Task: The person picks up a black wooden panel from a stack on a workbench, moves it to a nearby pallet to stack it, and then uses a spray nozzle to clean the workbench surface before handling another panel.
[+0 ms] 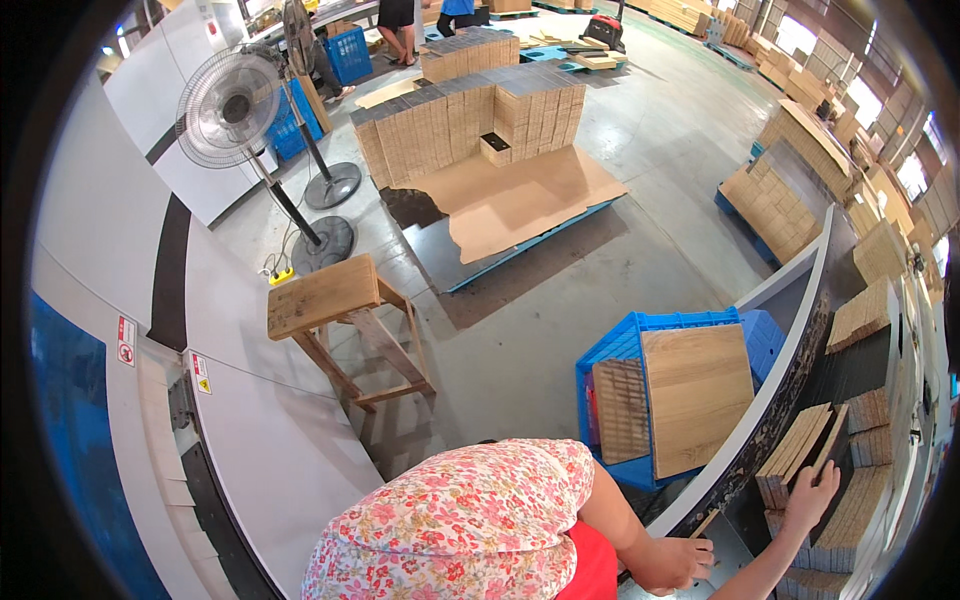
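My left hand (674, 563) is low in the picture, beside the grey rim of the work surface. Its fingers are bent but apart, with nothing visible in them. Just beyond them shows the end of a narrow wooden strip (706, 523). Farther right, my right hand (814, 494) has its thumb and fingers at the near end of a thin wooden board (831, 440) with a dark face. That board leans beside a small stack of wooden boards (794, 446). More board stacks (868, 412) stand just right of the hand. A floral sleeve (470, 510) covers my left shoulder.
A blue crate (632, 322) with wooden panels (697, 400) stands left of the curved rim (770, 350). Beyond are a wooden stool (325, 298), a standing fan (235, 108) and a pallet of stacked boards (430, 135). White machine housing (270, 420) lines the left; other people (398, 30) stand far back.
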Demonstrator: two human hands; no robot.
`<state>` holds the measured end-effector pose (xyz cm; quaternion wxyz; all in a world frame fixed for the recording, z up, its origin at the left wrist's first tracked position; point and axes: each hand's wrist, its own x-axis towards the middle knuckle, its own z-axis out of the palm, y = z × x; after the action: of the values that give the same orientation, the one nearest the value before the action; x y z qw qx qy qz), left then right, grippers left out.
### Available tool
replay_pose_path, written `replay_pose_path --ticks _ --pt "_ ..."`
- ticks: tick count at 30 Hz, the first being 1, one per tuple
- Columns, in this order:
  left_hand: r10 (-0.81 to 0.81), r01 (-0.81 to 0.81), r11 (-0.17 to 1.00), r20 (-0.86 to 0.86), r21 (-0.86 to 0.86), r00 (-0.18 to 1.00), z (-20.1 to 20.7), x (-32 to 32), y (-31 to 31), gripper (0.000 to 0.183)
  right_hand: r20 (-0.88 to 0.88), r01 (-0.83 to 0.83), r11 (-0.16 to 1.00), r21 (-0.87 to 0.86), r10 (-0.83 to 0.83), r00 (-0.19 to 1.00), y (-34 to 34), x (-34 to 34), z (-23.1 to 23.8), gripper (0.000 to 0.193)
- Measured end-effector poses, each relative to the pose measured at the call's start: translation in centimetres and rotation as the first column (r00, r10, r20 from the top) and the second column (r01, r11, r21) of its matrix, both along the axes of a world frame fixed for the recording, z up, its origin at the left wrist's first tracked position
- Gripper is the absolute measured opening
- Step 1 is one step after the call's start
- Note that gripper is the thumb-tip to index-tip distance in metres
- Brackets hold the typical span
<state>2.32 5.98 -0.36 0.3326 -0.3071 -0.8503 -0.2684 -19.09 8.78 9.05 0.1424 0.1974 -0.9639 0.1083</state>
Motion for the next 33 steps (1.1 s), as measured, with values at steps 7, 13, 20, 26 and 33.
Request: replay_pose_path --ticks 7,13,20,26,33 --pt "0.001 -0.001 0.999 0.017 0.049 1.0 -0.4 -0.2 0.4 0.016 0.172 0.042 0.609 -0.792 0.155 0.973 3.4 0.6 3.8 0.049" --pt "-0.036 0.034 0.996 0.027 0.087 0.999 -0.4 -0.3 0.4 0.015 0.068 -0.203 0.566 -0.799 0.421 0.905 14.3 -1.2 -0.2 0.057" --pt "0.018 -0.015 0.999 0.094 -0.033 0.995 0.4 0.2 0.3 0.019 0.287 0.209 0.199 -0.957 0.579 0.763 7.4 14.6 2.7 0.042" --pt "0.034 -0.021 0.995 0.134 -0.092 0.99 -1.1 -0.5 1.1 0.024 0.245 0.452 -0.015 -0.892 0.824 0.51 9.2 14.9 -2.6 0.081" --pt "0.0 -0.132 0.932 0.361 0.339 0.932 -5.9 -4.6 4.3 0.021 0.369 0.472 0.044 -0.881 0.688 0.625 6.4 18.6 -0.3 0.084"
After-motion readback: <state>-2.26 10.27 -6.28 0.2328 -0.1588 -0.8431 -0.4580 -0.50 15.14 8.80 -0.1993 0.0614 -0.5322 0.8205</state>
